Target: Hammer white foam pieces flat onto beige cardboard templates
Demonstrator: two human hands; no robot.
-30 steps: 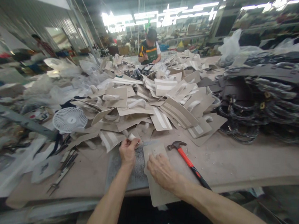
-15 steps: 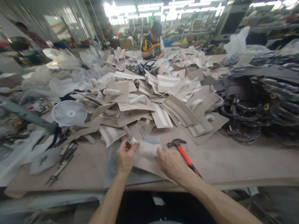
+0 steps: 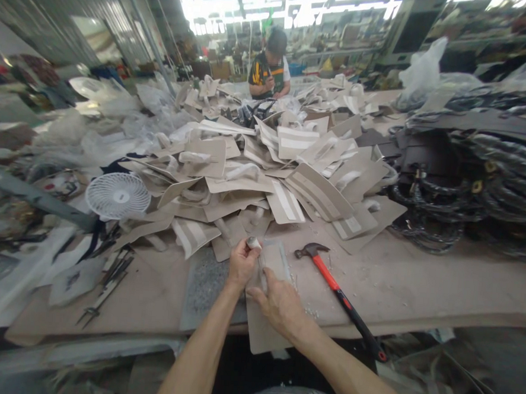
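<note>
A beige panel (image 3: 264,331) lies lengthwise over the grey slab (image 3: 204,291) and sticks out past the table's front edge. My left hand (image 3: 242,264) is closed on a small white roll-like piece (image 3: 253,243) at the panel's far end. Over the panel's middle lies my right hand (image 3: 279,299), thumb and index finger apart, touching the surface; its other fingers are partly hidden. A hammer (image 3: 329,275) with a red and black handle rests right of my right hand. Small pale bits (image 3: 312,312) are scattered beside the panel.
A large heap of beige panels (image 3: 236,201) covers the table's middle. Dark pieces with wrapped handles (image 3: 443,172) are stacked at the right. A white fan (image 3: 118,196), metal tools (image 3: 105,294) and plastic bags (image 3: 112,101) are at the left. Another person (image 3: 270,72) sits beyond the heap.
The panel has turned from crosswise to lengthwise. My left hand has moved right with the white piece, my right hand has opened and shifted lower left, and the hammer's whole handle now shows.
</note>
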